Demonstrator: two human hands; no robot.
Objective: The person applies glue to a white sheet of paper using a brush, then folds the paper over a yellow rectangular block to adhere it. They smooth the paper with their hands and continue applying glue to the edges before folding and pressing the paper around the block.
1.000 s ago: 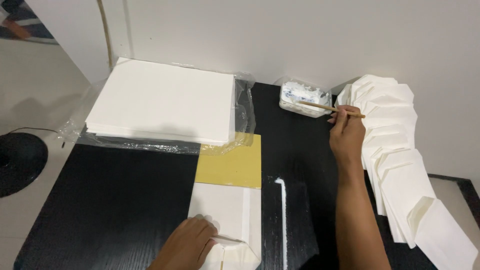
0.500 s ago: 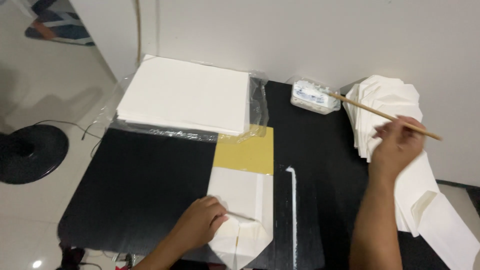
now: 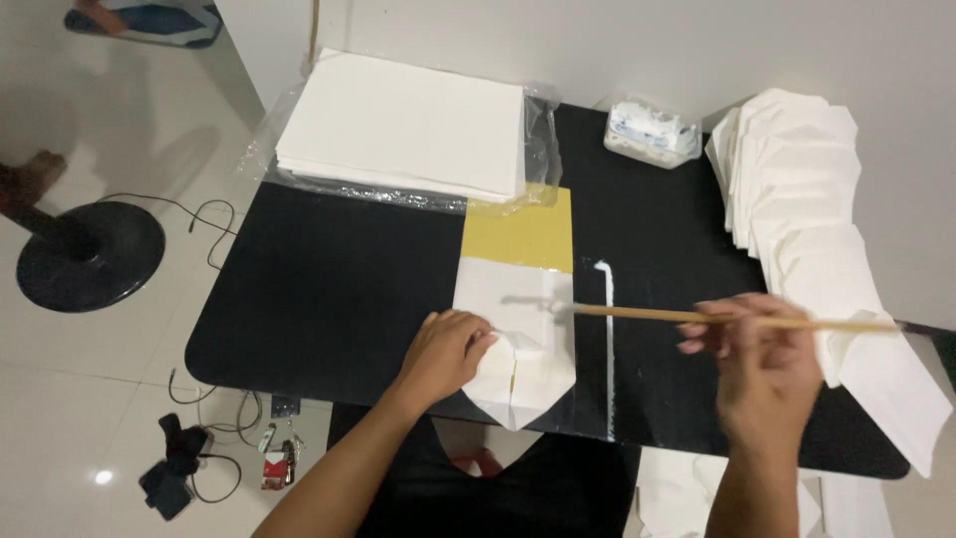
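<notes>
My left hand point(image 3: 443, 354) flat, fingers together, pressing folded white paper point(image 3: 518, 339) at black table's point(image 3: 329, 289) near edge. My right hand point(image 3: 767, 364) pinches thin wooden stick point(image 3: 697, 316), tip over paper. Paper's bottom folded to point, yellow sheet point(image 3: 523, 229) beneath. Clear tub point(image 3: 652, 133) holds white stuff; contents unclear.

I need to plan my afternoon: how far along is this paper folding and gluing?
Done: a long row of folded white paper pieces lies at the right. In hand: the left hand presses a partly folded white sheet while the right hand brings a thin wooden stick to it. Left: a thick stack of flat white sheets.
</notes>
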